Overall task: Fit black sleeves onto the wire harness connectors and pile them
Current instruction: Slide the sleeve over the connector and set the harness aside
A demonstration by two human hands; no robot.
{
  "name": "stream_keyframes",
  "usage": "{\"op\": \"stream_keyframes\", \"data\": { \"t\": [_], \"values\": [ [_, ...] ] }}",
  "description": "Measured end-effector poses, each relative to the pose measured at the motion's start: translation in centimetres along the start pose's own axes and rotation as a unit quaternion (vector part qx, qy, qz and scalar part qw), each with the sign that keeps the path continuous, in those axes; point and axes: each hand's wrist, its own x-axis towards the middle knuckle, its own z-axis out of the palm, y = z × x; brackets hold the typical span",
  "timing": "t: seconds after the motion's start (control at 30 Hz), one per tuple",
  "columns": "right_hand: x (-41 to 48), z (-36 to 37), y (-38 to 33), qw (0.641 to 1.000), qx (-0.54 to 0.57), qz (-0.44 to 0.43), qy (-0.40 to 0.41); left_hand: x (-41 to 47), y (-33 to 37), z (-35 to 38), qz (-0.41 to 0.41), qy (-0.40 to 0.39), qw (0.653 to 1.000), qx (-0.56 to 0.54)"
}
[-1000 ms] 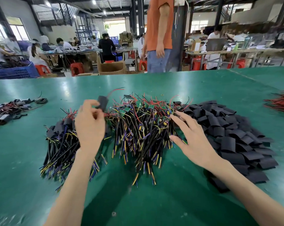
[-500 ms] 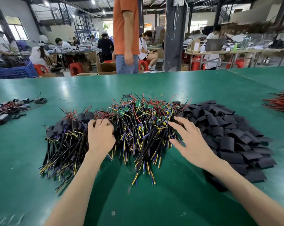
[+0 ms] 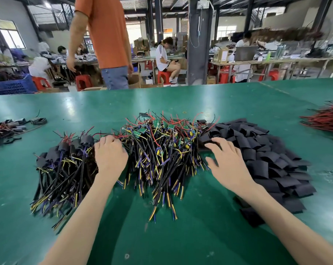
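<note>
Left hand (image 3: 110, 155) fingers buried in harness pile (image 3: 162, 150) (grip unclear), red wire bundle (image 3: 326, 119) cut by right edge

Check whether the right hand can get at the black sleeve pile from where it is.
Probably yes. The right hand is open, its fingers spread at the left edge of the black sleeve pile. Nothing lies across the way, and the loose sleeves sit uncovered on the green table.

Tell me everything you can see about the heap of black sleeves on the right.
The heap of black sleeves is a broad, low mound of short, flat, matte, soft-looking pieces overlapping at all angles on the green table. Its left edge meets the loose wire bundles, where the right hand reaches onto it, fingers spread.
</note>
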Motion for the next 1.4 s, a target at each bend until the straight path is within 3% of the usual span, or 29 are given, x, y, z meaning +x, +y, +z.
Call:
{"op": "stream_keyframes", "data": {
  "t": [0.13, 0.27, 0.5, 0.63, 0.8, 0.87, 1.03, 1.13, 1.23, 1.33, 1.4],
  "values": [
    [0.2, -0.2, 1.3, 0.992, -0.090, 0.088, -0.005, 2.1, 1.8, 0.6, -0.029, -0.088, 0.994, -0.055],
    [0.3, 0.1, 1.8, 0.987, -0.119, 0.097, -0.043, 4.3, 1.9, 1.0, -0.080, -0.162, 0.981, -0.070],
    [0.4, 0.8, 2.1, 0.984, -0.116, 0.086, -0.102, 5.8, 0.9, 1.7, -0.239, -0.177, 0.931, -0.209],
    [0.4, 1.3, 2.1, 0.982, -0.111, 0.051, -0.146, 6.2, 0.6, 1.0, -0.259, -0.180, 0.889, -0.331],
    [0.7, 1.3, 2.5, 0.979, -0.078, 0.043, -0.183, 6.2, 0.8, 1.1, -0.314, -0.151, 0.853, -0.388],
    [0.6, 1.5, 2.5, 0.980, -0.082, 0.031, -0.179, 6.0, 1.2, 0.9, -0.298, -0.163, 0.854, -0.393],
    [0.2, 2.0, 2.8, 0.978, -0.126, -0.014, -0.164, 4.9, 2.4, -0.2, -0.248, -0.137, 0.914, -0.289],
    [0.2, 2.0, 3.0, 0.974, -0.153, -0.037, -0.163, 5.1, 3.1, -0.8, -0.247, -0.117, 0.905, -0.326],
    [0.3, 2.1, 3.1, 0.974, -0.164, -0.055, -0.147, 5.8, 3.4, -2.4, -0.255, -0.095, 0.869, -0.414],
    [0.3, 2.1, 3.1, 0.971, -0.166, -0.066, -0.157, 6.7, 3.3, -5.5, -0.202, -0.023, 0.902, -0.380],
    [0.2, 2.1, 3.0, 0.968, -0.168, -0.074, -0.173, 6.8, 3.8, -8.2, -0.105, 0.058, 0.924, -0.364]
  ]
}}
